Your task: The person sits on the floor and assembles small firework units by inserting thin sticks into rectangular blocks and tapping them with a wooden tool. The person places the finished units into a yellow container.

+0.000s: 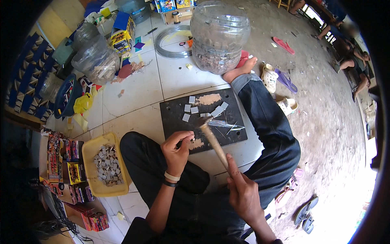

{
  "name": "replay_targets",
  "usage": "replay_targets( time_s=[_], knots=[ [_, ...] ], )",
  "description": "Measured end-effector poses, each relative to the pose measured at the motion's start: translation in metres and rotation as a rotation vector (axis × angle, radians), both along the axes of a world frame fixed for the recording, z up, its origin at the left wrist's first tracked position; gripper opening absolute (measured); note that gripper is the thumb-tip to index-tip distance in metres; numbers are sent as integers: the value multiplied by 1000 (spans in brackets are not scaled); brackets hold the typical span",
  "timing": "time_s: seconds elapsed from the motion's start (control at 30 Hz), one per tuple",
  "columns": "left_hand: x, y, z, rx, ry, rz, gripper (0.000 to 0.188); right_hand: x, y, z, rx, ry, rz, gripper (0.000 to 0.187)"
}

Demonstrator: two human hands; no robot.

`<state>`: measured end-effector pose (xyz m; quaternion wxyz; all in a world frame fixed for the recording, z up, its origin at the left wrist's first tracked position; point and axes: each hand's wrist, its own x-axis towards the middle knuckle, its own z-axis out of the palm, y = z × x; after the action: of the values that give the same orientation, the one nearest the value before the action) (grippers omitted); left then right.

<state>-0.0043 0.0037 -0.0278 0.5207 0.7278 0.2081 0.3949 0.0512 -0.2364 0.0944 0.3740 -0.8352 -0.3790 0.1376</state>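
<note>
On the board at eleven o'clock lie some squares, with wires at three. The right hand grips the hammer; the left hand, at seven, pinches, on what I cannot tell. Best tap softly and keep it well clear.

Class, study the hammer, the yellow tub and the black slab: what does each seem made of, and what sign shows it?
Hammer handle: likely wood, pale brown, dull. Hammer head: probably metal, dark and brownish.
Yellow tub: probably plastic; even colour, smooth, rounded corners.
Black slab: dull-faced with round holes; perhaps metal or painted board, the look leaves it open.
</note>
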Motion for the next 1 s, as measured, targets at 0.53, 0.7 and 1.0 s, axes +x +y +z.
replay_targets(
  time_s=[0.53, 0.7, 1.0],
  knots=[
    [2, -4, 4, 59, -51, 20, 9, 3, 7, 7, -195, -160, 85, 84],
    [1, -6, 6, 41, -26, 34, 16, -4, 5, 13, 115, -185, 37, 88],
    [5, -4, 2, 68, -30, 30, 9, 12, -16, -13, -181, -50, 74, 80]
  ],
)
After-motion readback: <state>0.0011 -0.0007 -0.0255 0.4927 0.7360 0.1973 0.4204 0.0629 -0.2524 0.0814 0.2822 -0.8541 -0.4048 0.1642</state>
